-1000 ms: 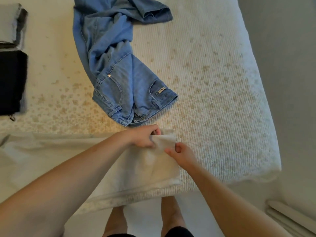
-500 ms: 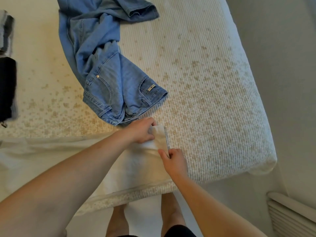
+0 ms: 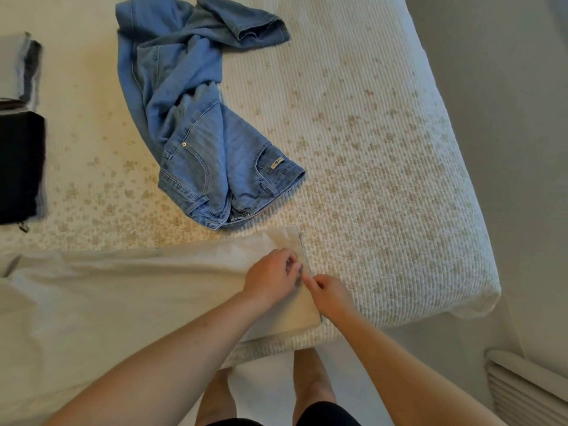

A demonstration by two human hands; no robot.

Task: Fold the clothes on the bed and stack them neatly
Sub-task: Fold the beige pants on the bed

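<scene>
A bed [image 3: 384, 186] with a cream, nubbly speckled cover fills the view, pale floor to its right and a white radiator [image 3: 528, 392] at the lower right corner. Along the bed's near edge lies a long off-white garment [image 3: 123, 290], laid flat and running off the left of the picture. Both hands meet at its right end, near the bed's near right corner: the left hand [image 3: 270, 276] rests on the cloth with fingers curled, the right hand [image 3: 329, 295] pinches narrowly at the end hem. The step in hand looks like squaring this end before folding; the next move probably calls for lifting the end and carrying it leftward over the rest. Crumpled blue jeans [image 3: 196, 124] wait unfolded mid-bed. At the bed's left edge a dark folded stack [image 3: 21, 167] and a grey one [image 3: 18, 66] are cut off. Whether the left fingers actually grip cloth is hidden.
</scene>
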